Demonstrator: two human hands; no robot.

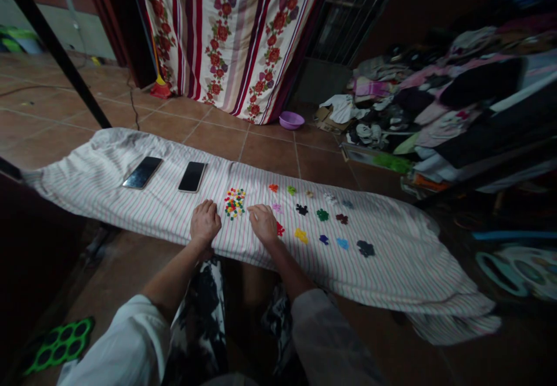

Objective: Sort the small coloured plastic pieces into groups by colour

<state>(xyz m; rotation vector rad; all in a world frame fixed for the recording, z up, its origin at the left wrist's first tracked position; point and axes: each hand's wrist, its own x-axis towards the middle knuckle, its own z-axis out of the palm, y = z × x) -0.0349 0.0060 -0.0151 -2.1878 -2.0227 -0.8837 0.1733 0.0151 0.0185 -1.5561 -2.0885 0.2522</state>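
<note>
Left phone: this dark phone (143,173) lies flat on the striped cloth (400,270) which covers the bench, near its far edge.
Right phone: a second phone (192,177) lies between the first one and the mixed pieces; a wide sweep of the left arm could push it.
Left hand: the left hand (205,222) rests on the cloth just beside the mixed pieces, its fingers bent inward and the palm side hidden.
Mixed pieces: the small pieces (235,203) in red, yellow, green and white lie loose between the two hands; a quick touch could scatter them, because no rim holds them.
Right hand: the right hand (262,222) has its fingers bent, with the tips pointing to the mixed pieces (for both hands, I cannot tell from this dim view how far they are closed, or if a piece is inside).
Nearest piles: the pink pile (277,207) and the red pile (280,230) are just beside the right hand, so its edge or the wrist could drag pieces out of them.
Farther piles: more one-colour piles follow to the right, among them yellow (301,235), black (301,209) and dark green (322,215); the gaps are narrow, so a pull on the cloth could mix neighbours.
Last pile: the dark grey pile (365,248) lies nearest to the right end; similar dark shades in this weak light could cause confusion.
</note>
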